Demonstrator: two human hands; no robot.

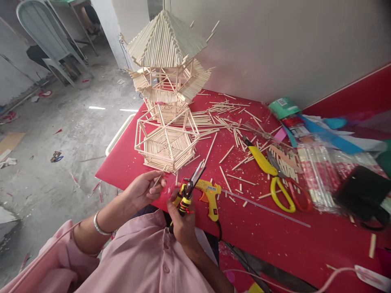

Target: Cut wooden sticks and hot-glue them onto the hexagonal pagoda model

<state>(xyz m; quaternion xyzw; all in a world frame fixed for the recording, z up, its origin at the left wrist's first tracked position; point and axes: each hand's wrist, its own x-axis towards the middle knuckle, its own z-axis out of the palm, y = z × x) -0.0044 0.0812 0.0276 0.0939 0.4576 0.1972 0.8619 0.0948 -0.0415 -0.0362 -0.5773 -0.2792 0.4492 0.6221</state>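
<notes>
My left hand (148, 188) pinches a short thin wooden stick (158, 179) near the table's front edge. In my right hand (182, 217) is a pair of pliers (187, 195) with yellow-and-black handles, jaws pointing up and away from me. Just beyond my hands stands a six-sided frame of wooden sticks (167, 140) with a slatted floor. Behind it rises a pagoda-like stick model (166, 44) with a pointed roof. Right beside the pliers lies a yellow glue gun (210, 195), a long clear glue stick (269, 209) running out of its back.
Loose sticks (226, 118) litter the red table (256, 248). Toward the right lie a yellow cutter knife (261, 158), scissors (282, 195), plastic-wrapped stick packs (317, 175) and a black object (363, 195). A wall (259, 49) borders the back; a chair (44, 34) stands far left.
</notes>
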